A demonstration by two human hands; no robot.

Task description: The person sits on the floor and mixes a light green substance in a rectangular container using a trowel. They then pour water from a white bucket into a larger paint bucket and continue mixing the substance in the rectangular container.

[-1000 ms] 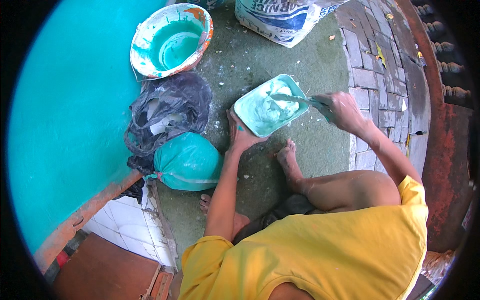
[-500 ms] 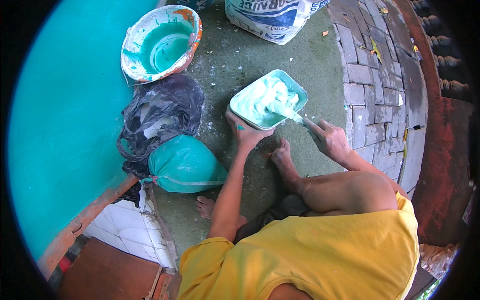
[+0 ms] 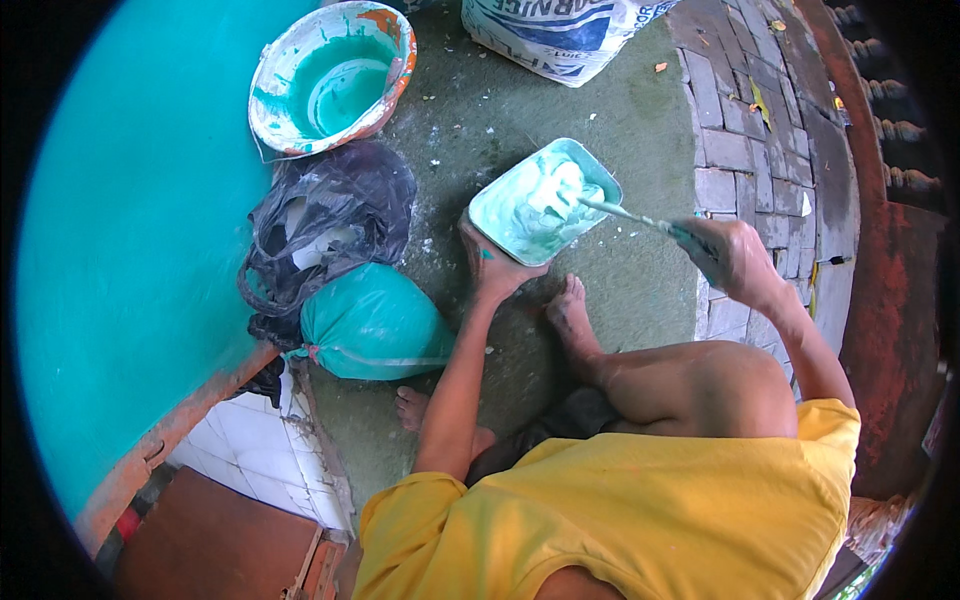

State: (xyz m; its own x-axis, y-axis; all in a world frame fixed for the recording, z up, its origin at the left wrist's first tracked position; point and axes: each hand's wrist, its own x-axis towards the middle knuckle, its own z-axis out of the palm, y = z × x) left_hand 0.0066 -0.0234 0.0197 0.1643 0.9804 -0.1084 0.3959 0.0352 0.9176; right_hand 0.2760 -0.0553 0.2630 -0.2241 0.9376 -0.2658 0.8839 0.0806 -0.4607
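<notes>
My left hand [image 3: 497, 262] is closed on the near left corner of a small rectangular tub [image 3: 487, 207]. Inside the tub is a thick pale green paste [image 3: 556, 192], heaped in the middle and smeared over the walls. To the right, my right hand [image 3: 733, 260] grips the handle of a putty knife [image 3: 632, 214], its fingers stained green. The knife's far end meets the paste by the tub's right side, and its blade is seen nearly edge-on. Both hands are above the concrete floor, in front of my bent leg.
A paint-smeared bucket [image 3: 268, 112] with green residue stands at the upper left. Below it lie a black plastic bag [image 3: 380, 190] and a tied green bag [image 3: 375, 325], beside a turquoise wall [image 3: 130, 240]. A white printed sack [image 3: 560, 35] is at the top; grey paving [image 3: 745, 150] runs along the right.
My right hand has moved right and away from the tub, drawing the putty knife back and turning its blade edge-on. The left hand still holds the tub.
</notes>
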